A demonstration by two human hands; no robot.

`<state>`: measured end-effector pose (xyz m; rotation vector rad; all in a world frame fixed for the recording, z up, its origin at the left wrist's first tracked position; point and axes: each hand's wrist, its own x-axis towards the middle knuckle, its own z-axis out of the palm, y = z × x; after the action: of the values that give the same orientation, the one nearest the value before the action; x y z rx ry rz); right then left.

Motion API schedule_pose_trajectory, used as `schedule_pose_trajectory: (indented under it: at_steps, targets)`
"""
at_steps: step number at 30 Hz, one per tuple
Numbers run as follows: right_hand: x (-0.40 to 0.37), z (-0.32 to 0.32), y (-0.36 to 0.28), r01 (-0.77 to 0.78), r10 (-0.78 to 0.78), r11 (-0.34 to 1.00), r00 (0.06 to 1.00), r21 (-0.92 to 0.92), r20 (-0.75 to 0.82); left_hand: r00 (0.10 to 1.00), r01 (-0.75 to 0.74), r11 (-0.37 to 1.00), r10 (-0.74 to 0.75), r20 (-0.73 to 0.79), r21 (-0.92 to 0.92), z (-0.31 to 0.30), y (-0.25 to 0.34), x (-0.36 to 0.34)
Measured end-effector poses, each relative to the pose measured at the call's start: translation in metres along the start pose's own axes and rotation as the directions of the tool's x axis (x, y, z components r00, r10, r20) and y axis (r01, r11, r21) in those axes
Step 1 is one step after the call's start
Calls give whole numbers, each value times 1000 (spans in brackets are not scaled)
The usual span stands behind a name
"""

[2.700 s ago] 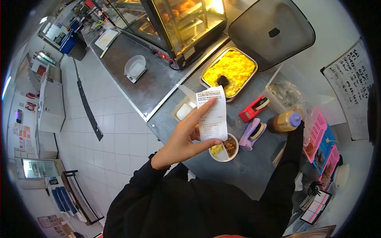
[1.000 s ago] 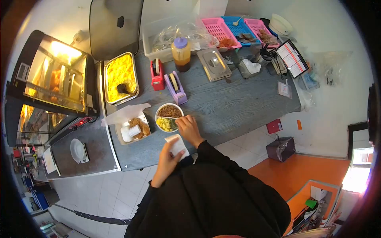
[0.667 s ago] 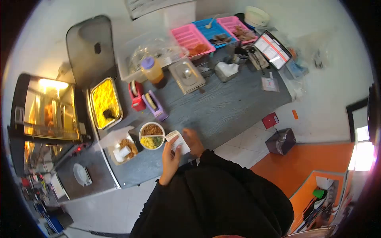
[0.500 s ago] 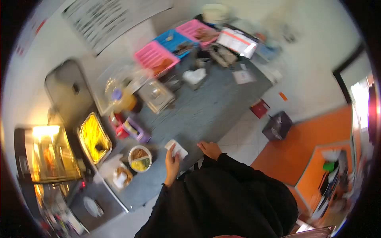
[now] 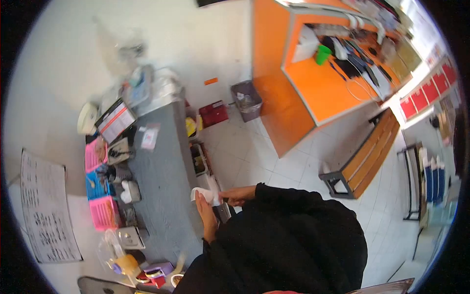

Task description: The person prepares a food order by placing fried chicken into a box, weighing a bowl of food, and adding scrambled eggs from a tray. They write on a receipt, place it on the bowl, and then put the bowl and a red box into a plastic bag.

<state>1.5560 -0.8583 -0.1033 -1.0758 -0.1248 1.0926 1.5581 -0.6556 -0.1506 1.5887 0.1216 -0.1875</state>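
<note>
A: Biggest first, quick.
B: Orange counter (image 5: pixel 276 88), upper right. Grey table (image 5: pixel 156 186), left of centre, running down to the bottom. Wooden bench (image 5: pixel 369 152), right. Whiteboard (image 5: pixel 49 210), lower left, on the wall.
A: On the table?
B: Left edge: pink basket (image 5: pixel 94 153), blue basket (image 5: pixel 98 185), second pink basket (image 5: pixel 104 214), in a row. Lower left: squeeze bottle (image 5: pixel 128 267), purple tape dispenser (image 5: pixel 159 269) near it.
A: Hands?
B: Both around centre, by the table's right edge. Left hand (image 5: pixel 207 218): fingers clamped on the paper slip. Right hand (image 5: pixel 238 195): fingers curled, at the slip's right side; can't tell if they grip it.
A: Smallest?
B: White paper slip (image 5: pixel 203 195), just left of centre, held up at the table's edge, between the hands. Print on it unreadable.
</note>
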Motion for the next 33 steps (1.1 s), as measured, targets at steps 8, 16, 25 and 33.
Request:
schedule_pose_trajectory:
  at_steps: [8, 16, 25, 33]
  targets:
    - [-133, 3, 20, 24, -27, 999, 994, -26, -107, 699, 682, 587, -348, 625, -436, 139, 27, -23]
    - [-219, -74, 46, -279, 239, 881, 959, -382, -150, 733, 680, 438, -440, 520, -588, 221, 53, -34]
    - [-416, -330, -30, -177, -677, 736, -178, -653, -715, 871, 491, 638, -372, 321, -593, 280, 35, 34]
    - [-514, -482, -48, -828, -714, 550, -399, -108, -575, 762, 643, 556, -530, 371, -527, 390, 42, 42]
